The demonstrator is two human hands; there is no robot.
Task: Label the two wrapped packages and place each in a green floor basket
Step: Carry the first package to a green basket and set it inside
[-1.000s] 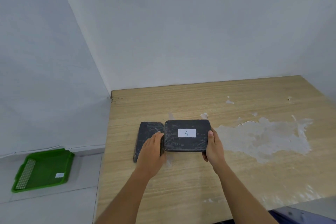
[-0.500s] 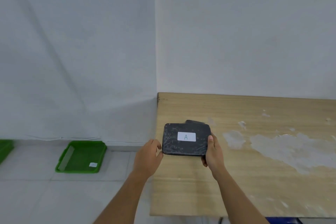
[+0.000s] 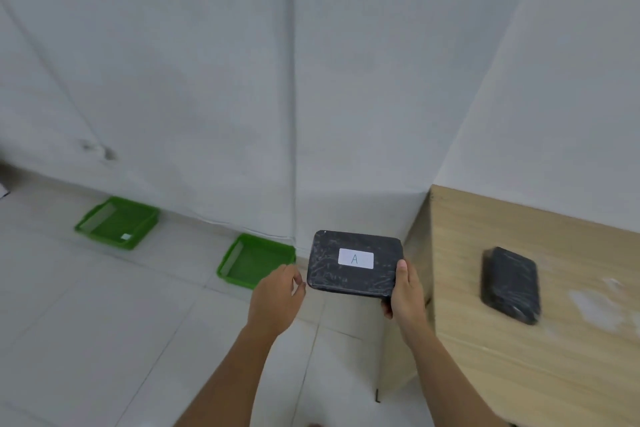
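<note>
My right hand (image 3: 405,291) grips the right edge of a black wrapped package (image 3: 353,262) with a white label marked "A". The package hangs in the air over the floor, left of the table. My left hand (image 3: 277,298) is beside its left edge, fingers loosely curled, holding nothing. A second black wrapped package (image 3: 510,284) lies on the wooden table (image 3: 554,357); I see no label on it. Two green floor baskets stand by the wall: the near one (image 3: 254,262) just left of the held package, the far one (image 3: 117,222) further left.
White walls meet in a corner behind the baskets. The floor is pale tile. The table's left edge and a dark leg (image 3: 378,395) are close to my right forearm. A small white tag (image 3: 126,236) lies in the far basket.
The labelled package has been lifted off the table and carried left over the floor. My left hand has come off it. The view has swung left, showing both baskets.
</note>
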